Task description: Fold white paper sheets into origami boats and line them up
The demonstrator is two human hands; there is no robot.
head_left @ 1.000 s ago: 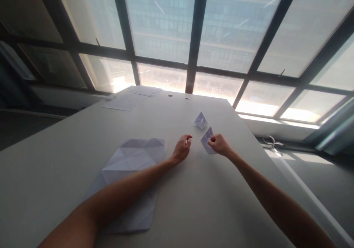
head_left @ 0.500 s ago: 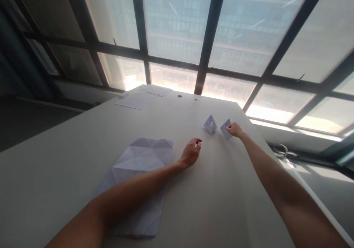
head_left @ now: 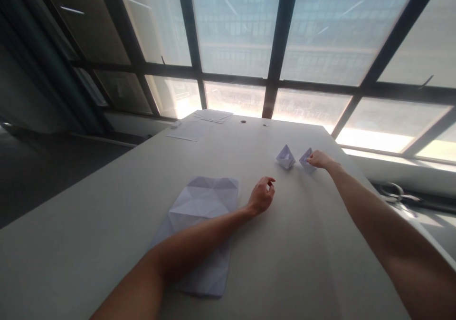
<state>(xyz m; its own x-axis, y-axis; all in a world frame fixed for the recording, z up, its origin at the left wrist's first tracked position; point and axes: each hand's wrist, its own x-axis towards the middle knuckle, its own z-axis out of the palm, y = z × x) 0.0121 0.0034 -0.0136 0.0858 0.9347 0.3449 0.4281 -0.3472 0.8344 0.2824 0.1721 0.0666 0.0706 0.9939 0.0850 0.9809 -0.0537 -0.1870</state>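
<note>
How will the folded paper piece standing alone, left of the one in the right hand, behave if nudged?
The folded paper piece looks like thin paper, so it would probably slide lightly. Its creased walls may hold shape under gentle touch, but could crush if squeezed.

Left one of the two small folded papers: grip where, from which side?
I'd pinch the left folded paper by its pointed top, coming from the left: it narrows there, and the right hand, holding the right folded paper, crowds the other side.
</note>
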